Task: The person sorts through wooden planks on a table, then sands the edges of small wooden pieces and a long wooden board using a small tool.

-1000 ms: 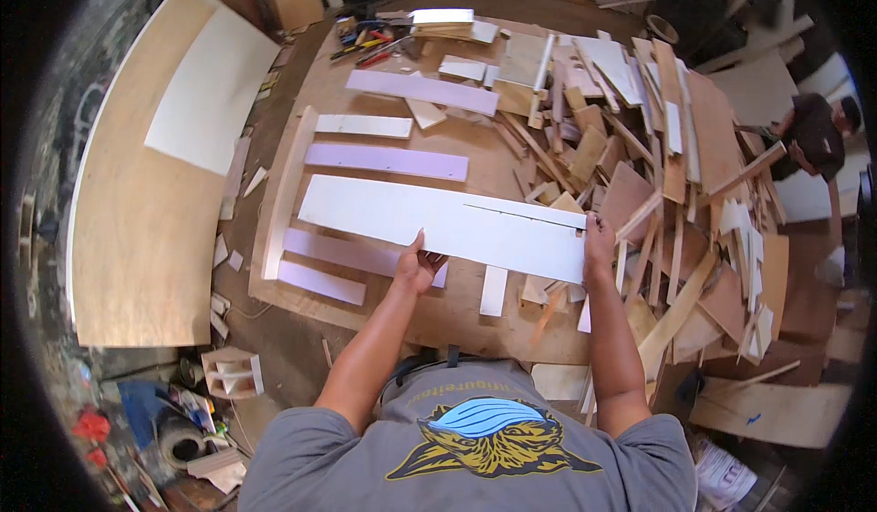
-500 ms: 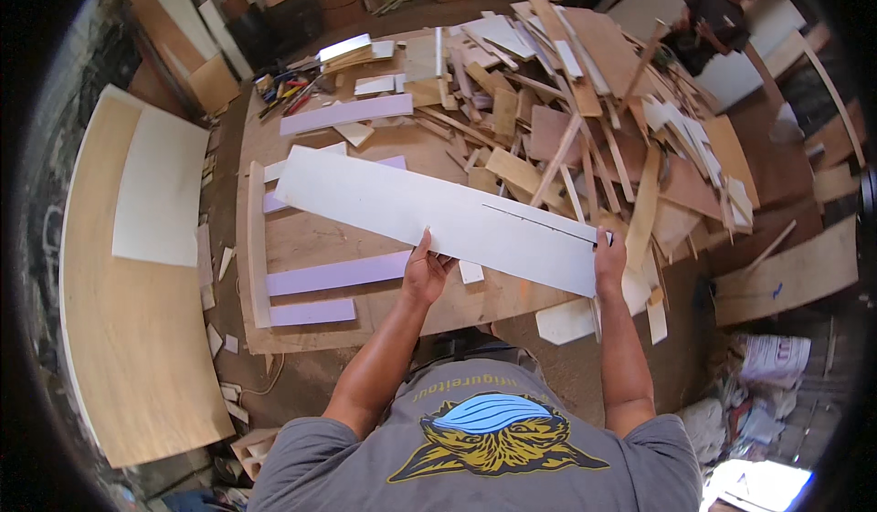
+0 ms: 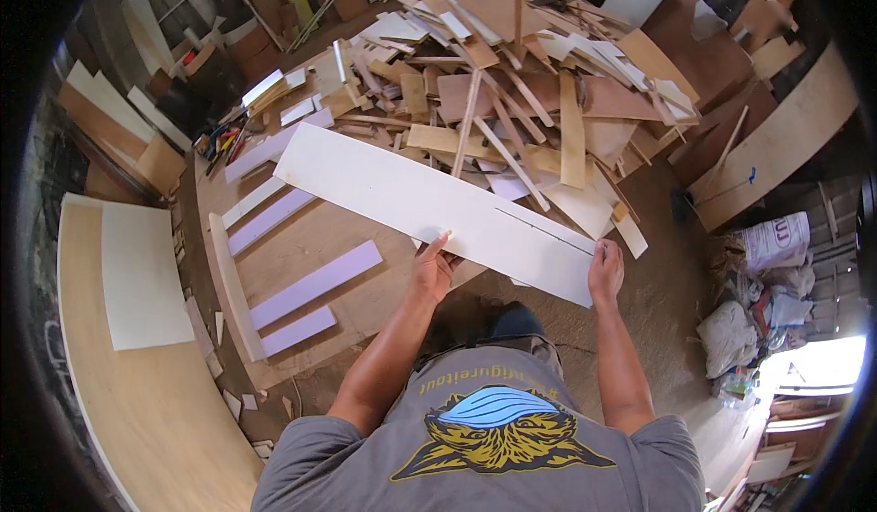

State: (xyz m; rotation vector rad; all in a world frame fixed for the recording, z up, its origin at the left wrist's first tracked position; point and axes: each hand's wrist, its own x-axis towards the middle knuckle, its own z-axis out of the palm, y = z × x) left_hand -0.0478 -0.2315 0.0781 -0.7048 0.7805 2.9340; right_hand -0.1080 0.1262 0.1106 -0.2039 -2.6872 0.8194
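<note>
The left hand and right hand are staying clamped on the white board, mid-frame, which is slanting more steeply as the desk is shifting leftward in view, suggesting the board is being carried

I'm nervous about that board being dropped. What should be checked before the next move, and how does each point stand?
1. Left hand grip: ok, thumb atop the long white board.
2. Right hand grip: ok, at the board's right end.
3. Dark line visible: ok, near the far edge.
4. Space beyond the board free: not ok, wood offcuts are heaped there.
5. Board clear of lavender strips: cannot tell, height unclear.
</note>
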